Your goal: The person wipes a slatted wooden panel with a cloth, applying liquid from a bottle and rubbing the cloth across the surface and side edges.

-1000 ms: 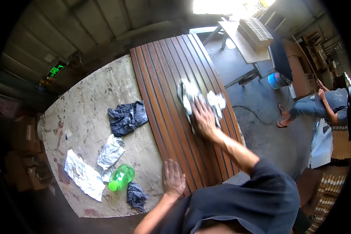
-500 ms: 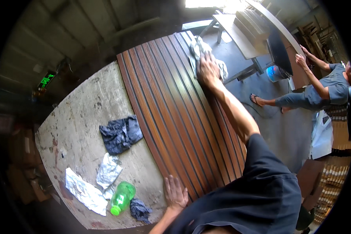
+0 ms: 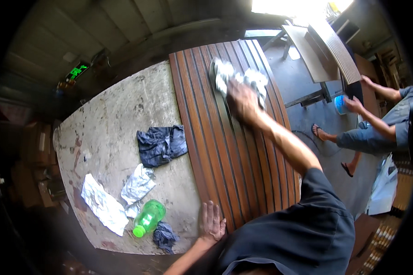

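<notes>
A reddish-brown slatted wood panel (image 3: 236, 156) with dark grooves lies flat on a worn, stained table. Toward its far end my right hand (image 3: 244, 101), smeared by motion, presses a pale patterned cloth (image 3: 256, 81) against the slats. The cloth bunches out past the fingers on both sides. My left hand (image 3: 212, 223) rests at the panel's near left edge, fingers stretched out and holding nothing. Left of the panel lie a folded dark cloth (image 3: 161, 145), crumpled white cloths (image 3: 104, 204), a green bottle (image 3: 151, 216) on its side and a small dark rag (image 3: 165, 237).
The table's bare top (image 3: 110, 123) spreads left of the panel. At the right, a person (image 3: 376, 128) in sandals holds a long ribbed board (image 3: 332, 50) over a work stand (image 3: 307, 59). A blue bucket (image 3: 340, 104) and a white plastic bag (image 3: 383, 188) are on the floor there.
My right hand has slid the cloth from the panel's far right edge leftward across the slats. My left hand stays by the near edge. The other person's ribbed board has tilted and shifted.
</notes>
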A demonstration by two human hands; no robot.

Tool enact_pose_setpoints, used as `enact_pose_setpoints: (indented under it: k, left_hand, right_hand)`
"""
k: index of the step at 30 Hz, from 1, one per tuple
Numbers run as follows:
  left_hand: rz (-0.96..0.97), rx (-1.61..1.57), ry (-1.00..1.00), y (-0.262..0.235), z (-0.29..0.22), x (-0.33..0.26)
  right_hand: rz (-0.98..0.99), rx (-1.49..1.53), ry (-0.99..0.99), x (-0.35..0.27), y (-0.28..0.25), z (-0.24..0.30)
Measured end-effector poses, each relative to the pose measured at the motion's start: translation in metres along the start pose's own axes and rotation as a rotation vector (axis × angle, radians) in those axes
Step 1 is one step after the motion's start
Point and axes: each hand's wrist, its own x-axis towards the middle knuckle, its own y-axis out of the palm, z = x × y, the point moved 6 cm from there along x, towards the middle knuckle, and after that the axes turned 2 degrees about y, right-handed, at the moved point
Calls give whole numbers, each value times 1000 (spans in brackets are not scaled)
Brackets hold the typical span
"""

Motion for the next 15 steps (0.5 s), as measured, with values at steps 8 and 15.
enact_pose_setpoints:
  k: [8, 15]
  left_hand:
    - [18, -17, 8, -8, 2, 4]
    - [1, 24, -3, -6, -3, 1]
  right_hand:
    - [372, -13, -285, -124, 11, 150]
    - [24, -217, -117, 161, 95, 63]
